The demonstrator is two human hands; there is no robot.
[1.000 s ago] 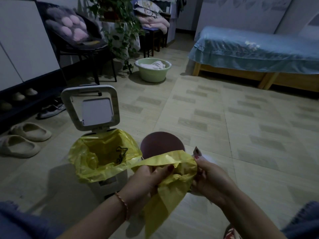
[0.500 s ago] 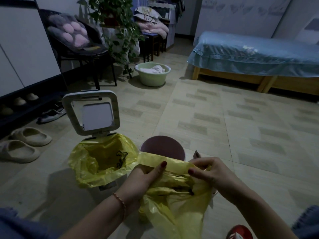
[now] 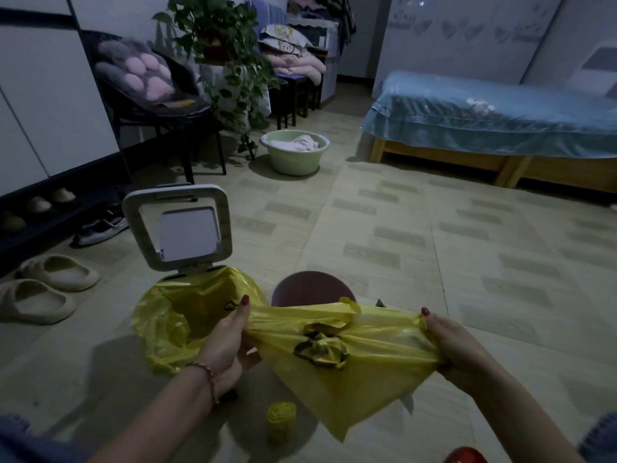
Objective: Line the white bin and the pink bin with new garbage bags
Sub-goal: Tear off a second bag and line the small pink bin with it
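Head view: nearest the camera, a small roll of yellow bags (image 3: 281,421) is standing upright on the floor (image 3: 400,235), below and between the two forearms. Just above it, both hands are stretching a loose yellow garbage bag (image 3: 350,362) sideways. The left hand (image 3: 230,345) is gripping the bag's left end, fingers curled around the gathered plastic and thumb pointing up. The right hand (image 3: 457,349) is pinching the right end in a closed grasp. The bag's lower part is hanging down in a point, with dark print bunched near its middle.

Behind the stretched bag, the pink bin (image 3: 312,289) is sitting on the floor, its round mouth partly hidden by the plastic and showing no liner. Just to its left, the white bin (image 3: 180,228) is standing with its square lid tilted up, and a yellow liner (image 3: 167,315) is already draping over its rim.

Further left, pale slippers (image 3: 50,282) are lying near the floor's left edge. Farther back, a green basin (image 3: 295,157) holding white cloth is resting beside a potted plant (image 3: 220,51) and a dark chair (image 3: 157,105), and a bed with a blue cover (image 3: 500,111) is filling the far right.
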